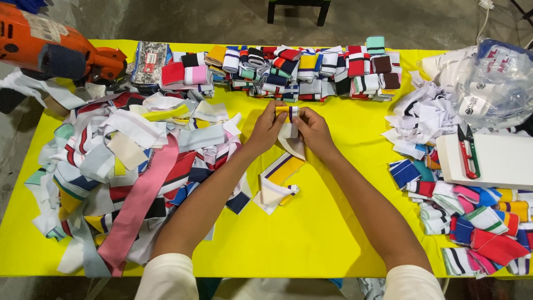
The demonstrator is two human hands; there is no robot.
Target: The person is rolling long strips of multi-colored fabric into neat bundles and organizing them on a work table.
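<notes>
Currently, your left hand [267, 126] and right hand [312, 129] meet over the middle of the yellow table [333, 222], both closed on one striped knit strip [286, 161]. Its folded top end, banded yellow, white and purple, is pinched between your thumbs and fingertips. The strip's long axis runs from that fold toward you, the loose tail trailing down and slightly left onto the table surface. Both forearms extend forward and converge, wrists raised just off the table, palms turned inward facing each other. A row of folded strips [294, 72] lies beyond your hands. A loose heap of strips [133, 166] sits at left, and a pair of red-handled snips [469, 153] rests on a white box [499, 161] at right.
</notes>
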